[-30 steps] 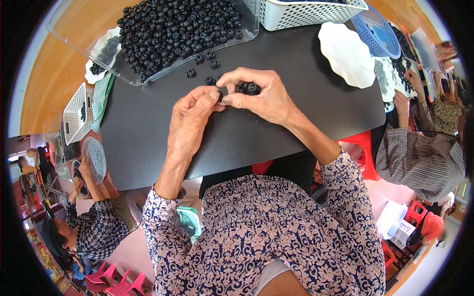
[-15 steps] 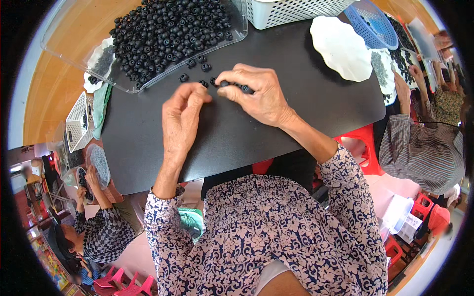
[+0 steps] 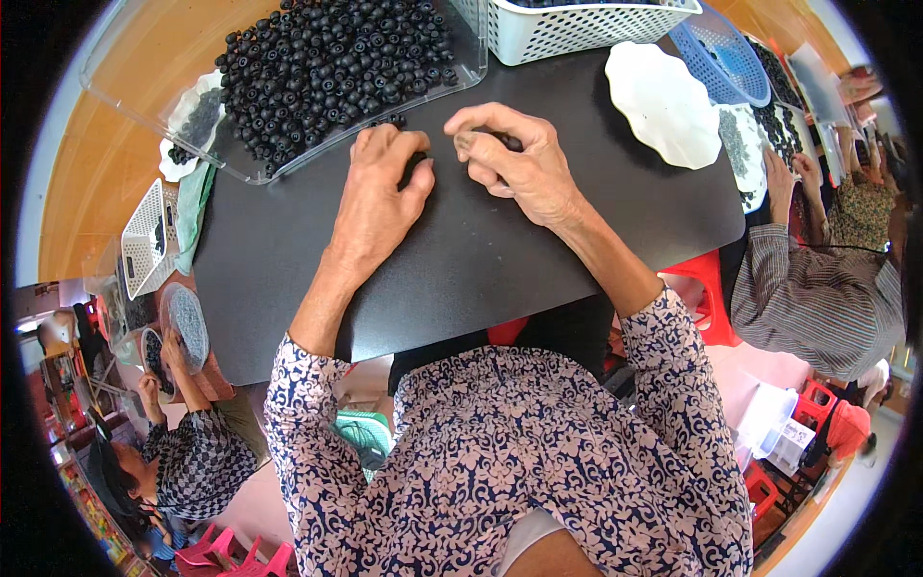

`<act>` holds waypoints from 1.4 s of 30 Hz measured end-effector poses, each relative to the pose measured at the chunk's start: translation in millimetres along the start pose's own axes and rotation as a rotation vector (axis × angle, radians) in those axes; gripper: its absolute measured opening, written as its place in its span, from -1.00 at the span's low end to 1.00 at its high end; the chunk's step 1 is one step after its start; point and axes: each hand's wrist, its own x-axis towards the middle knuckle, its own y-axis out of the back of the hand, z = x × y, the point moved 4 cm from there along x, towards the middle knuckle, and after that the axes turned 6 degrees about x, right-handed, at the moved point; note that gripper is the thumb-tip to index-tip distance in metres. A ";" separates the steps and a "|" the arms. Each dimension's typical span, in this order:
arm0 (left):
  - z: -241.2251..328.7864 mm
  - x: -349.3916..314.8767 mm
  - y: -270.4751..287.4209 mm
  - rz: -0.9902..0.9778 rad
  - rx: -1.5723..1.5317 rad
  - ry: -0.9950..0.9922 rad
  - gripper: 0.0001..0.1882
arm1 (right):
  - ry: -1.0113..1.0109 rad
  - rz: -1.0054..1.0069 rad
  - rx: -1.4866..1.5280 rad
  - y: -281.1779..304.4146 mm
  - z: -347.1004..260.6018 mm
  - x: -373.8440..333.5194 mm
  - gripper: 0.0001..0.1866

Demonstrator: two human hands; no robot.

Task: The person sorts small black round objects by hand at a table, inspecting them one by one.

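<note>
My left hand [image 3: 377,197] rests low over the dark table, its fingers curled over loose black pieces near the clear tray. Something dark shows between its thumb and forefinger, too hidden to make out. One loose small round black piece [image 3: 396,121] peeks out beyond the fingers. To its right, my right hand [image 3: 519,165] is raised and closed, thumb against the bent forefinger. Part of a small black piece [image 3: 511,142] shows inside its curled fingers. Beyond both hands, a heap of such round black pieces [image 3: 327,72], with ringed openings, fills much of the clear plastic tray [image 3: 332,140].
A white perforated basket [image 3: 586,31] stands at the far edge. A white scalloped plate [image 3: 663,106] lies to the right, with a blue basket [image 3: 721,58] behind it. Co-workers sit at left [image 3: 207,462] and right [image 3: 812,298]; a red stool [image 3: 711,298] stands near the right one.
My left hand has moved forward and right, down over the loose pieces. My right hand has drawn slightly away from it to the right, its fingers curling further around the black piece.
</note>
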 end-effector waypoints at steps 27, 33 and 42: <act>-3.1 -27.3 -15.2 0.123 -1.271 0.589 -0.83 | 0.169 -0.071 -0.462 -13.6 1.0 -3.2 -0.82; -3.7 -25.2 -8.1 0.042 -1.251 0.597 -0.67 | 0.208 -0.171 -0.440 -19.9 4.8 -3.8 -0.75; -12.6 -29.7 -4.5 -0.003 -1.215 0.660 -0.71 | 0.305 -0.188 -0.589 -21.7 4.7 -4.4 -0.73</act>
